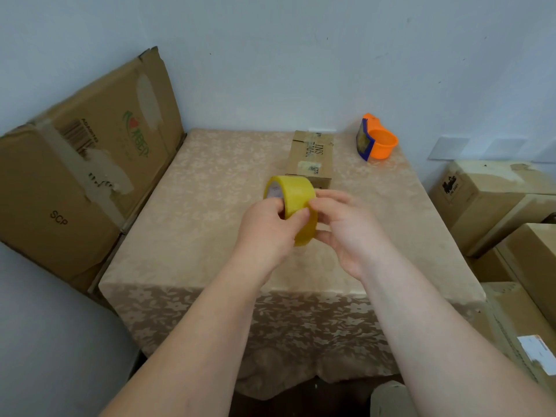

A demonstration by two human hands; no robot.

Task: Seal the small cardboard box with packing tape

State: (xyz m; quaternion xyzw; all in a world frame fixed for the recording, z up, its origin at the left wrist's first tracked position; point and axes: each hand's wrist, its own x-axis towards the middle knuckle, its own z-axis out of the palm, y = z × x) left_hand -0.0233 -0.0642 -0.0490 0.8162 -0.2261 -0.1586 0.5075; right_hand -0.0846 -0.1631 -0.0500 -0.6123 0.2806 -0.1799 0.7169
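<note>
Both hands are up over the middle of the table (186, 224), sharing one roll of yellow packing tape (296, 203) held on edge above the floral cloth. The left hand (266, 228) grasps the roll from its near left side, thumb pressed across the outer band of tape and fingers tucked toward the core. The right hand (346, 227) grips it from the 3 o'clock side, thumb tip meeting the tape face just beside the left thumb while the other fingers curl around the roll's lower edge. No loose end of tape shows from here. The small cardboard box (311, 158) lies on the cloth just past the roll, at about 12 o'clock from the hands, its long side running away toward the wall, with printed lettering and old strips of tape on top; its near end is partly hidden behind the roll. Farther off at 1 o'clock, near the table's back right corner, an orange tape dispenser (377, 139) with a blue blade guard rests well apart from the box. A big flattened carton (81, 164) leans against the wall at 9 o'clock, and stacked cartons (496, 203) crowd the floor at 3 o'clock.
</note>
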